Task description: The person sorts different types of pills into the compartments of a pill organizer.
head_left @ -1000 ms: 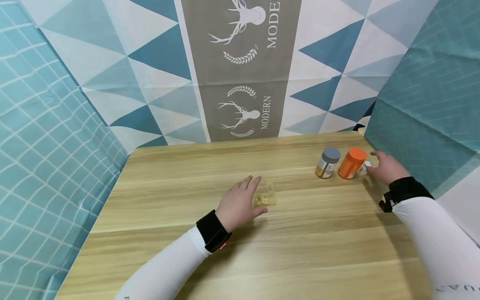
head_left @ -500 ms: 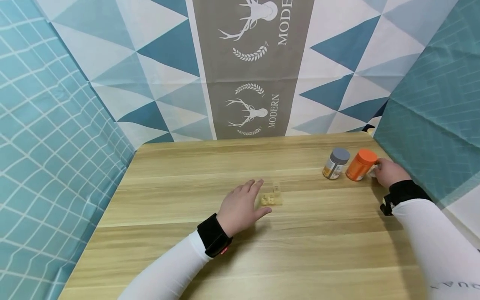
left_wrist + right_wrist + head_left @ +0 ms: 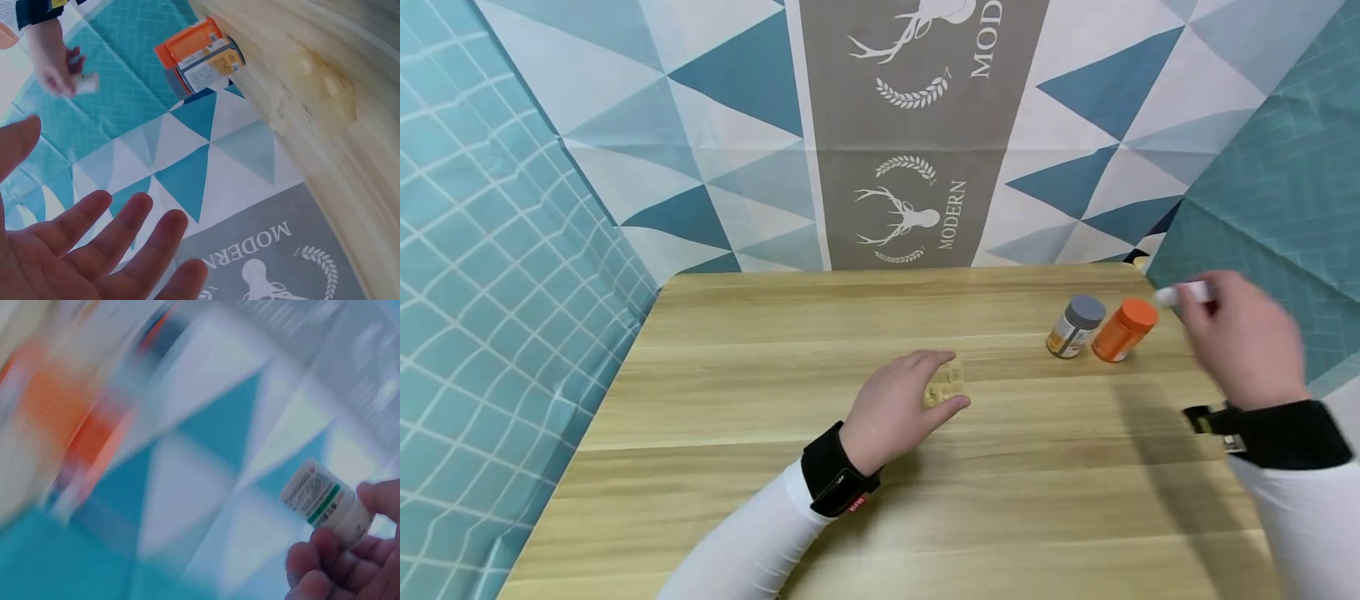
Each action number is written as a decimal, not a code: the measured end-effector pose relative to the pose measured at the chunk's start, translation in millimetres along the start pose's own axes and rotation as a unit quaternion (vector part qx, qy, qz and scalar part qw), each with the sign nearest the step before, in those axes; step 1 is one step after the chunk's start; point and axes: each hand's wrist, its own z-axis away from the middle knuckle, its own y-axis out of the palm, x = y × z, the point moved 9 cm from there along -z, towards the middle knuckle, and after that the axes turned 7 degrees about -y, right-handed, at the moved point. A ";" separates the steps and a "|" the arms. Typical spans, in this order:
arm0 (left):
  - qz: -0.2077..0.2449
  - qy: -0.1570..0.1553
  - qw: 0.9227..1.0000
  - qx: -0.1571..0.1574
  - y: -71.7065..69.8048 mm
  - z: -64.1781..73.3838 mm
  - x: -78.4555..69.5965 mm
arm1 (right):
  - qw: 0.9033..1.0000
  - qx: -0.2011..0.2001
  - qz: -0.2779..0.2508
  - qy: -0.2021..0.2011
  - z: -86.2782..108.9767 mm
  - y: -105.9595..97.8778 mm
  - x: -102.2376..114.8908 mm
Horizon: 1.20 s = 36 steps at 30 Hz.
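My right hand [image 3: 1255,342] pinches a small white pill bottle [image 3: 322,500] between thumb and fingers, raised above the table's right side. Printed text and a green stripe mark the bottle's label. My left hand [image 3: 895,408] is held with its fingers spread and thumb apart, gripping nothing. In the head view, its fingertips overlap a small translucent yellow pill box [image 3: 956,373] with compartments; the left wrist view shows this box [image 3: 322,94] on the wood, apart from the fingers. Part of the box is hidden behind the hand in the head view.
A grey-lidded bottle [image 3: 1076,327] and an orange bottle [image 3: 1124,330] stand side by side at the table's back right. Patterned cloth [image 3: 737,167] hangs behind the wooden table [image 3: 760,367], with teal cloths along both sides.
My right hand has gripped the white bottle beside the orange one and lifted it up off the table. The left hand has shifted slightly right, over the pill box's edge.
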 end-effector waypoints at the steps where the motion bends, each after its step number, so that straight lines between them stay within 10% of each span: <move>1: 0.007 -0.001 1.000 0.001 -0.9 -0.3 -0.1 | 0.999 0.001 -0.024 -0.033 1.8 7.5 25.4; 6: 0.029 -0.004 1.000 -0.001 3.2 -5.7 -1.5 | 0.972 0.050 -0.135 -0.184 20.9 67.3 143.2; 11: 0.037 -0.019 0.999 -0.013 9.9 -12.5 4.2 | 0.952 0.091 -0.188 -0.223 34.5 110.5 201.0; 31: 0.070 -0.002 0.998 0.000 19.8 -27.2 27.3 | 0.915 0.087 -0.168 -0.357 38.8 141.6 219.4; 36: 0.075 -0.017 0.997 0.006 22.6 -27.1 30.6 | 0.923 0.098 -0.166 -0.334 35.5 142.2 214.0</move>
